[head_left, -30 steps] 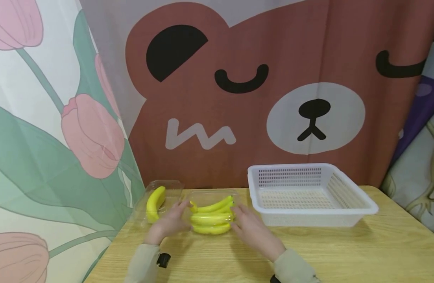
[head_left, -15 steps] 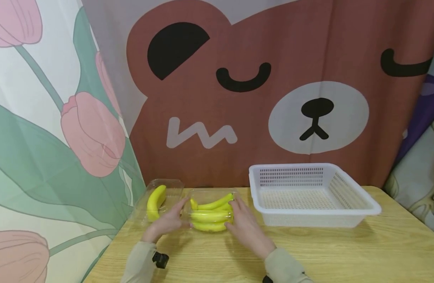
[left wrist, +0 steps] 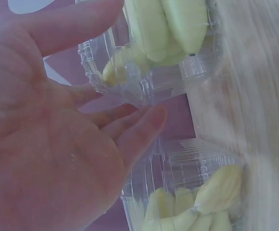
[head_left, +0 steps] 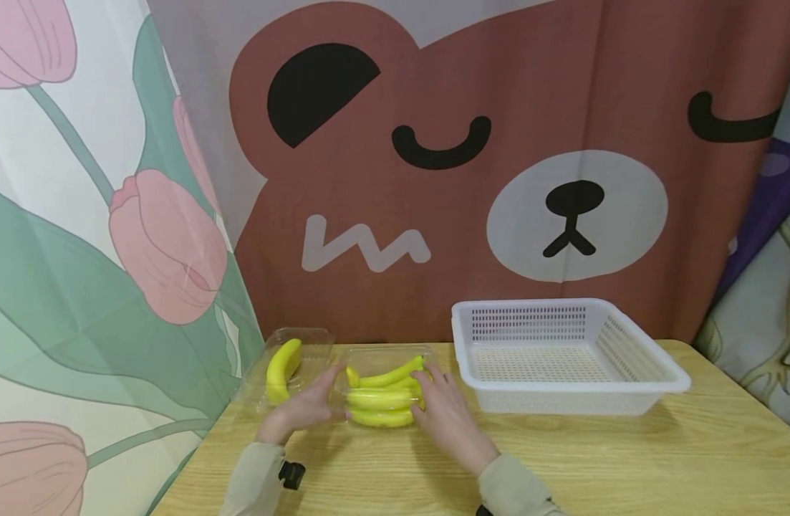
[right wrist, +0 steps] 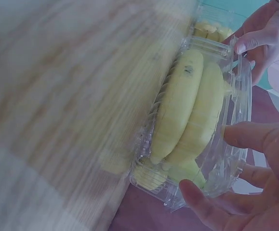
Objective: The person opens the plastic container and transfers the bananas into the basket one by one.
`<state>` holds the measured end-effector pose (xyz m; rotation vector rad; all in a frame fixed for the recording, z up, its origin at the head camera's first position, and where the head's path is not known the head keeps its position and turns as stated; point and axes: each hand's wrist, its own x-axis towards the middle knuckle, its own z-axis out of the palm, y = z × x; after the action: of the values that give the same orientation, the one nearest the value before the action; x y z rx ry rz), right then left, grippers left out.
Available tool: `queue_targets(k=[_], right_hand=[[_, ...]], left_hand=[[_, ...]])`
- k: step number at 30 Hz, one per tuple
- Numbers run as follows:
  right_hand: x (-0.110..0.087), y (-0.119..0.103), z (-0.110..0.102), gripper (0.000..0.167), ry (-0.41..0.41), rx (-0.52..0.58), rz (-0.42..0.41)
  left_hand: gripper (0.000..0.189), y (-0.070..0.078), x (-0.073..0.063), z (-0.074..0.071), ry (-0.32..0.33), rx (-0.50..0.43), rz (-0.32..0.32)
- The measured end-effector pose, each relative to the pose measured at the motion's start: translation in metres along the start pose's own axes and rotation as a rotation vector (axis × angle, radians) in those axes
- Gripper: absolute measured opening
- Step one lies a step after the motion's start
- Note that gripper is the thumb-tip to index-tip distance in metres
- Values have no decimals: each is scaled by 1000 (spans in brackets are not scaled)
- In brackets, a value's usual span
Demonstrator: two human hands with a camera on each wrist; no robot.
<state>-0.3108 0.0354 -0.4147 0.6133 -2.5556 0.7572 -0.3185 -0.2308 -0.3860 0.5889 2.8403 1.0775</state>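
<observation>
Viewed from the head camera, a clear box stands on the wooden table between the two hands, holding several yellow bananas. The left hand is at nine o'clock of this box, fingers extended and spread wide from the thumb, which lies at the box's edge in the right wrist view. The right hand is at four o'clock, its thumb and fingers set well apart along the box's near side and end; the grip is wide, and how firmly either hand presses cannot be told. Whether the lid is fastened cannot be determined. At ten o'clock, just beyond the left hand, is a second clear box with a banana uppermost; the left wrist view shows more bananas inside it. A white basket with slotted walls rests between two and three o'clock, near the right hand. At twelve o'clock hangs a curtain printed with a brown bear. Both forearms wear pale sleeves; a black device is at the left wrist.
</observation>
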Motion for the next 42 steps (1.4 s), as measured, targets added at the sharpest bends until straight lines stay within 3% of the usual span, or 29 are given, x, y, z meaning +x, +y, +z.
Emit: queue_targets(k=[7,14,23,33,42], right_hand=[[0,0,0,48,31,-27,-41],[-1,2,2,45,82,-183,-162],[1,-1,-3,38,39,-198,-155],[2,-2,-5,34,36,-290,-159],[1,-3,-8,30,22,-233,-151]], left_hand=[[92,3,0,3,6,0,-59],[86,8,0,8,6,3,-59],[82,3,1,5,-2,5,-5],[81,0,2,2,-47,-66,51],[81,0,2,1,-59,-74,17]])
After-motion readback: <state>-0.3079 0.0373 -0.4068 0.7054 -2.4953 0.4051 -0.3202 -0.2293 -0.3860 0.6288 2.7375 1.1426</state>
